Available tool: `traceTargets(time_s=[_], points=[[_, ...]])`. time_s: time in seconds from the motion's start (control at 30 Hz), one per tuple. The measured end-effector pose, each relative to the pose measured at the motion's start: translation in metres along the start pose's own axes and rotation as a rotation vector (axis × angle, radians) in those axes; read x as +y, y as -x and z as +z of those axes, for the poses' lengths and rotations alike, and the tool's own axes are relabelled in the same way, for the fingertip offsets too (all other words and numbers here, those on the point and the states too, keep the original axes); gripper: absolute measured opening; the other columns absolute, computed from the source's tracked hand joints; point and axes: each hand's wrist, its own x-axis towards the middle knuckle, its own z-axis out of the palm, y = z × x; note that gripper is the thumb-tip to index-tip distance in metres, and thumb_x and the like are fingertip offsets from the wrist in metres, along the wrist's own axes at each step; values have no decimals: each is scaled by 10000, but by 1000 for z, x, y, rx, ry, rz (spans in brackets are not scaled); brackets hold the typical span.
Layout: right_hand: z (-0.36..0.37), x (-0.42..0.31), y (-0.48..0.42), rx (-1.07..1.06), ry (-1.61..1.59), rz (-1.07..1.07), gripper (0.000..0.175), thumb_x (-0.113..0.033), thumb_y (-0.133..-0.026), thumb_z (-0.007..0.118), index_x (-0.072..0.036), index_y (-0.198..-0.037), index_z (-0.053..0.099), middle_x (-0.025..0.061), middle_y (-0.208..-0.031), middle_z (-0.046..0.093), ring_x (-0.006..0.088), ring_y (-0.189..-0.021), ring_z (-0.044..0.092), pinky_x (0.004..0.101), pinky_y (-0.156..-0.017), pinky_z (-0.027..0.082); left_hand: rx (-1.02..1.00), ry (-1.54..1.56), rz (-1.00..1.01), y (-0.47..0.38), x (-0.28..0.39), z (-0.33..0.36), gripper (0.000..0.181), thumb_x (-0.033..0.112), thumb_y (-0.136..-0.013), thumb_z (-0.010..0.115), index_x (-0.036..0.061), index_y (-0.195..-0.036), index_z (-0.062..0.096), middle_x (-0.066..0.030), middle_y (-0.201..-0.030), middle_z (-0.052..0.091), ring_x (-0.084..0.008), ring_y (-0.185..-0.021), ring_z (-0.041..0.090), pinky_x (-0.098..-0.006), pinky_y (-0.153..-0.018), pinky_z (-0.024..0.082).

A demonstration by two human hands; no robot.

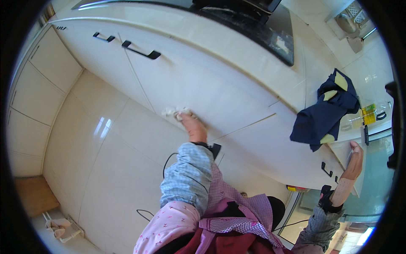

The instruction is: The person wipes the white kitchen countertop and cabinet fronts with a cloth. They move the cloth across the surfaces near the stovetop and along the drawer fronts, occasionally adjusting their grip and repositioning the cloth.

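Observation:
My left hand [192, 125] grips a crumpled whitish cloth [177, 113] against the lower part of a white cabinet door [177, 79], close to the floor. My right hand [356, 158] is at the far right, over the edge of the countertop beside a black cabinet handle. Its fingers are extended, and nothing shows in them. A dark blue cloth with yellow-green patches [323, 117] lies on the countertop [285, 85] and hangs over its front edge, up and to the left of my right hand.
A black cooktop [266, 35] is set in the countertop above. Black handles [141, 50] stick out from the cabinet fronts. A yellow-labelled bottle [369, 115] stands at the right. Tiled floor [104, 152] spreads to the left, with a wooden board [35, 195] at its far side.

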Motion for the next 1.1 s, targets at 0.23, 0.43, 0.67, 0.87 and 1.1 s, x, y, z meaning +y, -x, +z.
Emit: traceTargets(time_s=[0.23, 0.43, 0.67, 0.87, 1.1], points=[[2, 4, -2, 6, -86, 29, 336, -132, -1034, 318, 5, -1151, 602, 155, -1119, 619, 285, -1043, 595, 329, -951, 445, -184, -473, 1000, 112, 13, 78, 524, 230, -1025, 484, -43, -1451, 350, -210, -1527, 309, -319, -1394, 324, -412, -1153, 228], [1, 1, -3, 12, -58, 68, 329, -200, -1029, 370, -4, -1151, 605, 149, -1116, 620, 275, -1053, 594, 328, -955, 440, 114, -389, 477, 44, 0, 27, 594, 402, -1040, 417, -9, -1463, 352, -212, -1465, 411, -295, -1364, 373, -350, -1126, 283], [7, -6, 4, 93, 107, -180, 327, -221, -1011, 380, -31, -1154, 604, 147, -1114, 613, 282, -1049, 595, 342, -941, 445, 285, 48, -419, 75, -119, -51, 603, 472, -1001, 340, 92, -1468, 382, -102, -1514, 409, -290, -1332, 431, -415, -1122, 318], [-1, 16, 0, -66, -62, 114, 363, -223, -1056, 316, -34, -1235, 569, 138, -1182, 611, 250, -1119, 575, 331, -993, 437, 290, -42, -420, 23, -116, -73, 629, 521, -1005, 291, 74, -1428, 421, -132, -1476, 442, -313, -1285, 472, -445, -1098, 354], [1, 13, -2, -30, -187, 278, 426, -300, -1041, 323, -25, -1186, 614, 108, -1144, 625, 212, -1075, 570, 321, -975, 416, 127, -155, -360, -103, 13, -83, 710, 621, -993, 265, 75, -1406, 454, -145, -1424, 486, -339, -1278, 492, -498, -1084, 397]])
